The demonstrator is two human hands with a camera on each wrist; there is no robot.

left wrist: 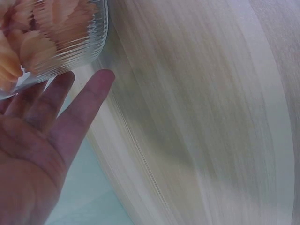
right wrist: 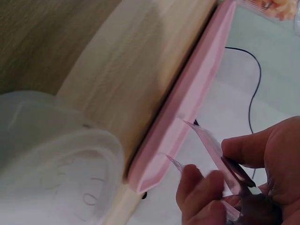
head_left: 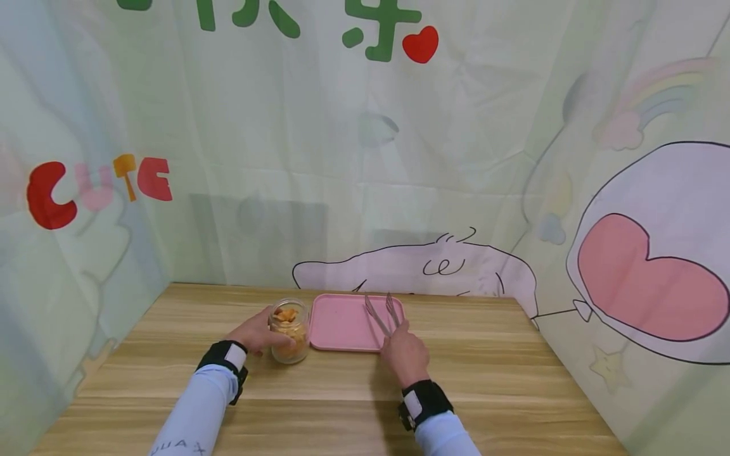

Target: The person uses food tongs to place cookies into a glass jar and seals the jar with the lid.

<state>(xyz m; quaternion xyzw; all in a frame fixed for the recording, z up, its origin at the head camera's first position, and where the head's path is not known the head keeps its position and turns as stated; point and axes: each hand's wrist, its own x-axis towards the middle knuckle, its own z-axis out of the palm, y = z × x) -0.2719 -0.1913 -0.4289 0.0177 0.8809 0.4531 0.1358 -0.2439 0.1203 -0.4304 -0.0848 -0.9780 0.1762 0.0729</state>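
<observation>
My left hand (head_left: 263,332) holds a clear glass jar (head_left: 289,351) with its thumb across the front. Pale orange pieces (head_left: 287,315) fill much of the jar; their exact kind is unclear. In the left wrist view, the fingers (left wrist: 77,110) reach to the ribbed glass (left wrist: 89,56). My right hand (head_left: 406,356) grips metal tongs (head_left: 376,316), their two arms spread apart over the right part of a pink tray (head_left: 342,323). Seen from the right wrist, thumb and fingers pinch the tongs (right wrist: 211,150), and nothing shows between the tips.
Everything stands on a wood-grain table (head_left: 319,405). A printed cloth backdrop (head_left: 256,158) rises behind and at both sides. At lower left in the right wrist view is a whitish rounded object (right wrist: 56,164) with faint letters, its kind unclear.
</observation>
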